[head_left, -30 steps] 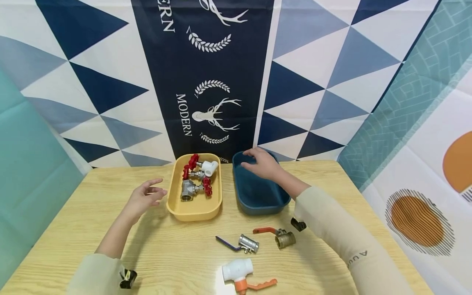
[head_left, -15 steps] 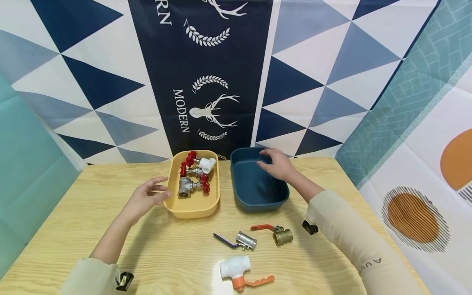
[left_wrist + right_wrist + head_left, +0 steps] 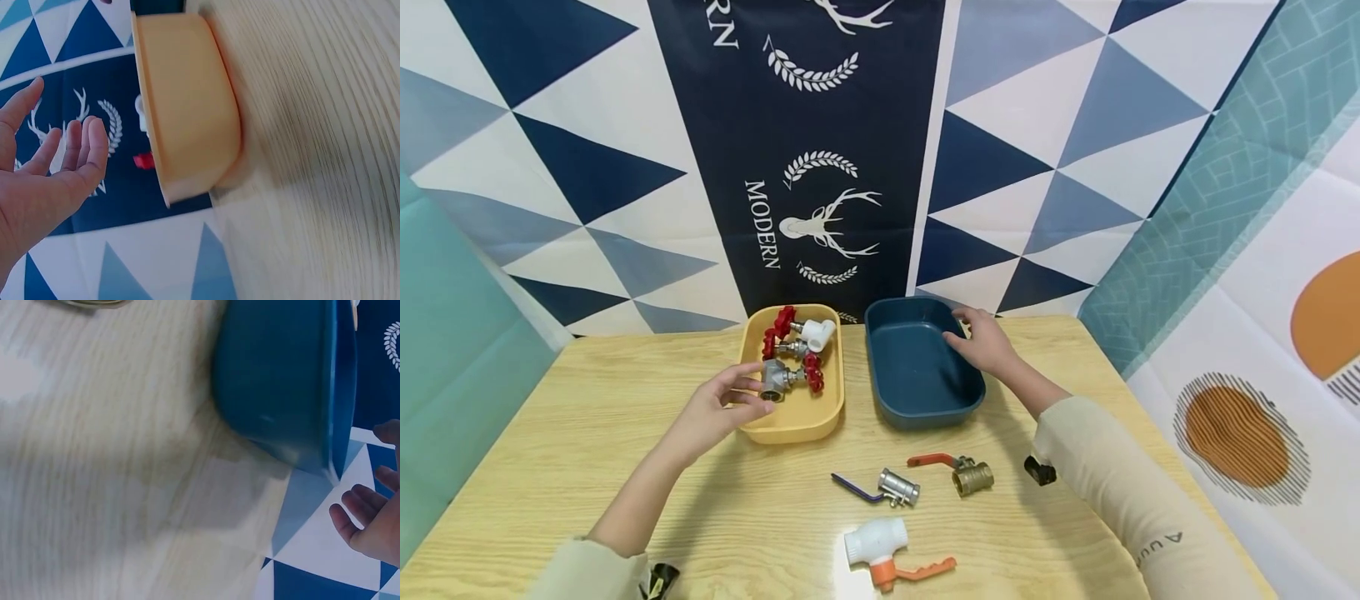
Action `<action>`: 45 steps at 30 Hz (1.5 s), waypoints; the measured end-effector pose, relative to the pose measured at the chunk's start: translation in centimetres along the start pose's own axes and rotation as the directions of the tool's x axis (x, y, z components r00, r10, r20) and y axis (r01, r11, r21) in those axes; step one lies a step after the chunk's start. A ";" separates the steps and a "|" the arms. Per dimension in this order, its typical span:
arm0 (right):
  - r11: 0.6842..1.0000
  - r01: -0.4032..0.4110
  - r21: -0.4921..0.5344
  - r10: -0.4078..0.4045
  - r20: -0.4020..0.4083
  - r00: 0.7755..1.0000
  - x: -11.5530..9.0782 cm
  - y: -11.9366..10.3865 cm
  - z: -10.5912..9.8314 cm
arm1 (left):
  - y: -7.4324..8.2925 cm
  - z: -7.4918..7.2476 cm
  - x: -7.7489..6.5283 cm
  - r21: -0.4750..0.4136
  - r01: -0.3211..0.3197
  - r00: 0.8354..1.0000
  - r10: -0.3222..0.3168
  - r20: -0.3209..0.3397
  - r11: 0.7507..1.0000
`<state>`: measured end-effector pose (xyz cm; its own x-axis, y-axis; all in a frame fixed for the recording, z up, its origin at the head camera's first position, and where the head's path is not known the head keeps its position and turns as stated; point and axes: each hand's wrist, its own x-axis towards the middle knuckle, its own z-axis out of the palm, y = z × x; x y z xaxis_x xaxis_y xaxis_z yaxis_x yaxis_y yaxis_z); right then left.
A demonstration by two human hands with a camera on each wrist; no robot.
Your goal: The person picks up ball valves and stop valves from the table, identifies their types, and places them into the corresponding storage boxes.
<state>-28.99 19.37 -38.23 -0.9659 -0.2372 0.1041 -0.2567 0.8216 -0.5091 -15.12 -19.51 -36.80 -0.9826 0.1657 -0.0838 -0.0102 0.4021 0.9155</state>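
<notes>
My left hand [image 3: 711, 421] hovers over the left rim of a yellow bin [image 3: 805, 432], fingers loosely bent and holding nothing. Inside lie several red-wheeled valves, among them a silver metal valve [image 3: 772, 379] close to my fingertips and a white plastic valve [image 3: 817, 334]. By the right rim of a dark blue bin [image 3: 925, 417] is my right hand [image 3: 988, 343], its fingers relaxed around nothing; whether it touches the rim is unclear. In the left wrist view the left hand [image 3: 50, 181] appears apart from the yellow bin [image 3: 194, 106]. The right wrist view has the right hand [image 3: 378, 519] beside the blue bin [image 3: 275, 381].
Nearer on the wooden table [image 3: 760, 533] lie a silver ball valve [image 3: 898, 487] with a blue lever, a brass ball valve [image 3: 973, 479] with a red lever, and a white plastic ball valve [image 3: 877, 542] with an orange lever. A patterned cloth [image 3: 820, 117] hangs behind the bins.
My left hand has moved right, from beside the yellow bin to over its left rim. The right hand has shifted right, from over the blue bin to its right rim. Both stayed without any object.
</notes>
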 end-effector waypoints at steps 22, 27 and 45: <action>0.987 -0.121 0.107 0.119 0.023 0.993 -0.6 2.3 2.6 | 2.2 6.5 -2.0 -0.036 -0.132 0.972 0.136 0.191 0.991; 0.987 -0.134 0.093 0.131 0.039 0.991 -0.7 2.5 3.2 | 2.2 8.0 -2.6 -0.015 -0.139 0.954 0.138 0.268 0.990; 0.981 -0.163 0.107 0.159 0.043 0.986 -0.7 2.4 3.6 | 1.0 12.0 -3.9 0.080 -0.227 0.895 0.175 0.410 0.971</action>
<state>-28.85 19.63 -42.58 -0.9919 -0.1258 -0.0149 -0.0909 0.7889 -0.6077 -9.03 -8.94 -40.30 -0.8053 0.5879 -0.0757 0.2280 0.4251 0.8760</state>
